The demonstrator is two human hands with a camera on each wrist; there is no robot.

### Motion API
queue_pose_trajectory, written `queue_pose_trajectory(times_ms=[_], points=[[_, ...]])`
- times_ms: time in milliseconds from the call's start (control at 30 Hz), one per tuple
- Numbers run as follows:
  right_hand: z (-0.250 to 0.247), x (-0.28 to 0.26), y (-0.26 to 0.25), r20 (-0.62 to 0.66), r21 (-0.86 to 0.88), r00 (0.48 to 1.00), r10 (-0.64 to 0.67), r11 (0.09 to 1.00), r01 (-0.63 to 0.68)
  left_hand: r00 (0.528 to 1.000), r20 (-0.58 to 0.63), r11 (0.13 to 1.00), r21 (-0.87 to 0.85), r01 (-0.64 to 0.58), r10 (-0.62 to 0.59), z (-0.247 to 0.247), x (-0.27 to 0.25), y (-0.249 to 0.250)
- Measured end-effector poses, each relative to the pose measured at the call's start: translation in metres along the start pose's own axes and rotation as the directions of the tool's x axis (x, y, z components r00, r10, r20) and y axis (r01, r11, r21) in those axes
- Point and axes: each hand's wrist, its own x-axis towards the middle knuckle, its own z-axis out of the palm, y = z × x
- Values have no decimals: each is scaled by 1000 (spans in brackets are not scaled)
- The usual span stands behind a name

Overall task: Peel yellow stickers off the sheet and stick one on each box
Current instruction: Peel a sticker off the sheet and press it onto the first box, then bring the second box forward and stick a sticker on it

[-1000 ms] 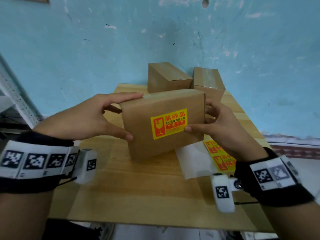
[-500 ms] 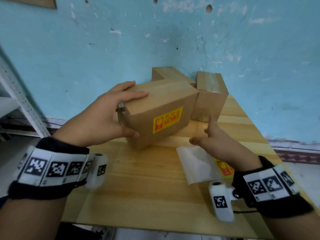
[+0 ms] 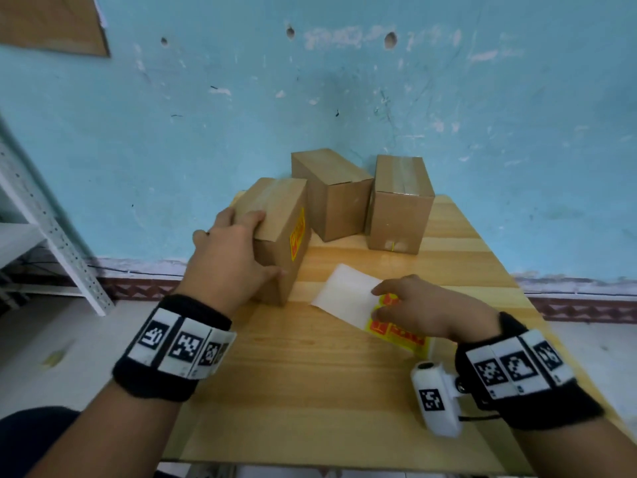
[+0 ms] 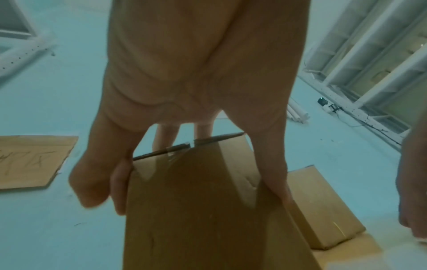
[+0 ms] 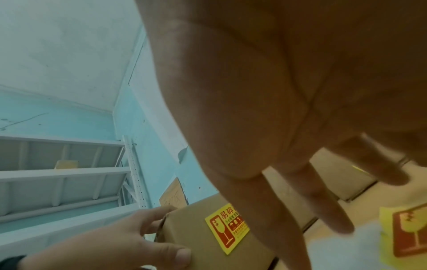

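Note:
A cardboard box (image 3: 282, 215) with a yellow sticker (image 3: 297, 233) on its right side stands at the table's left back. My left hand (image 3: 238, 257) grips its near end, fingers over the top and thumb on the side; the left wrist view shows the same box (image 4: 203, 210) held between thumb and fingers. Two plain boxes stand behind it, one in the middle (image 3: 331, 194) and one on the right (image 3: 400, 205). The sticker sheet (image 3: 348, 298), white backing with yellow stickers (image 3: 403, 334), lies on the table. My right hand (image 3: 406, 308) rests on it with fingers spread and relaxed.
The wooden table (image 3: 310, 391) ends against a blue wall. A white metal shelf rack (image 3: 44, 229) stands left of the table. A piece of cardboard (image 3: 51, 22) hangs on the wall at the upper left.
My left hand carried the stickered box back and left and set it on the table. My right hand let go of the box and came down onto the sticker sheet.

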Motion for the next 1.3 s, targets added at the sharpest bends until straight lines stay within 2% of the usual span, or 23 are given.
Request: queue_pose_trajectory(times_ms=[200, 300, 533, 633, 833, 900, 1000, 1033, 1067, 1133, 1200, 1300], points=[[-7, -8, 6, 72, -81, 996, -54, 995, 60, 986, 27, 983, 92, 161, -164, -15, 14, 8], [-4, -5, 4, 125, -134, 986, -107, 983, 123, 984, 62, 983, 86, 160, -165, -11, 26, 6], [-11, 4, 23, 78, -103, 988, -132, 985, 139, 989, 0, 972, 184, 143, -146, 4, 58, 8], [-9, 2, 30, 55, -88, 983, -177, 980, 181, 995, 40, 972, 220, 79, -90, 4, 73, 11], [-7, -2, 54, 56, -47, 957, -284, 957, 287, 992, 78, 906, 419, 56, -97, -3, 104, 18], [-10, -2, 67, 23, -3, 960, -278, 960, 278, 999, -13, 923, 382, 51, -50, -2, 109, 38], [-16, 0, 75, 35, 38, 962, -272, 962, 270, 964, -266, 994, 108, 6, 23, 3, 114, 75], [-18, 0, 76, 42, 59, 960, -277, 960, 274, 951, -308, 999, 15, -35, 38, 6, 117, 88], [-20, 0, 76, 42, 73, 959, -280, 958, 277, 955, -293, 992, -96, -82, 51, 11, 121, 101], [-23, -1, 76, 28, 89, 960, -280, 957, 276, 982, -161, 949, -280, -142, 100, 24, 127, 123], [-23, -1, 75, 3, 82, 964, -266, 961, 265, 988, -78, 963, -223, -149, 134, 39, 138, 139], [-21, -2, 79, -23, 86, 972, -236, 968, 237, 998, 39, 999, -22, -39, 40, 55, 157, 156]])
